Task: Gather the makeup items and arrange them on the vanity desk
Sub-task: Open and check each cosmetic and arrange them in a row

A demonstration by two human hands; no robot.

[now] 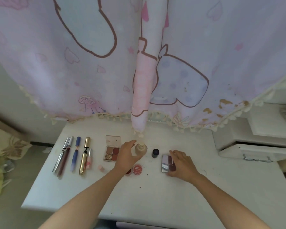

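On the white vanity desk point(155, 195) my left hand point(127, 156) curls around a beige foundation bottle point(141, 148) that stands upright. My right hand point(182, 163) rests on a mirrored compact point(166, 163) with a dark red lid. Between them stands a small black cap point(155, 152). An open eyeshadow palette point(112, 150) lies left of the bottle. A red round jar lid point(137, 169) lies near my left wrist, the jar partly hidden beside it.
Several slim tubes lie in a row at the desk's left: a silver pen point(60, 156), a dark red one point(64, 160), a blue one point(75, 154), a gold mascara point(83, 157), a small pink lipstick point(89, 158). A cartoon curtain point(139, 63) hangs behind. White drawers point(254, 146) stand right.
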